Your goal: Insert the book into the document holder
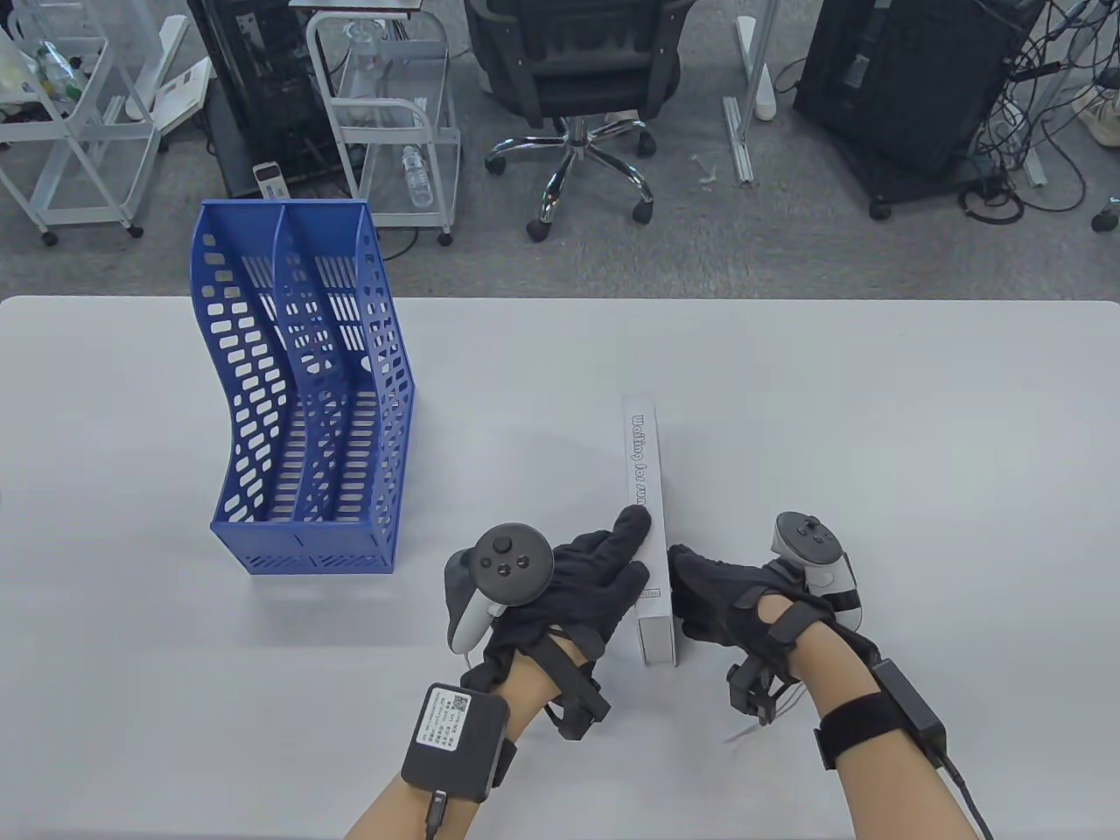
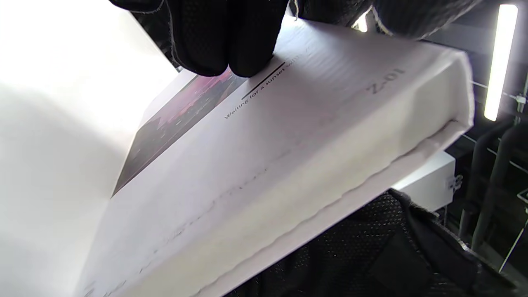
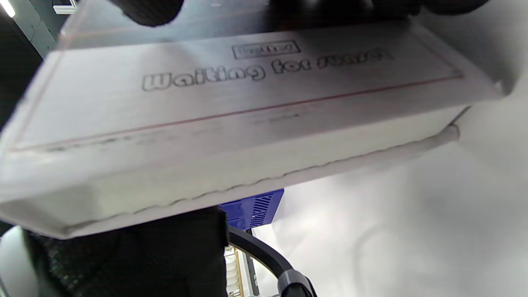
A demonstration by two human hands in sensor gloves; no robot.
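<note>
book (image 1: 646,490) on edge, well right of holder (image 1: 302,394) | left hand (image 1: 577,582), right hand (image 1: 731,599) press its covers, fingers together | likely stiff, light, smooth; hold both covers

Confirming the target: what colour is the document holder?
Blue, with perforated walls; the document holder shows best in the table view.

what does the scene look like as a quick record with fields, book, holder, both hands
book: white book standing on edge on the table, spine up, title reads "Waiting for sunset"
left hand: left hand presses the book's left side, fingers over the spine
right hand: right hand presses the book's right side
holder: blue holder upright, to the left of the book and apart from it, two slots visible, nothing seen in them
task state: book not yet in holder
</note>
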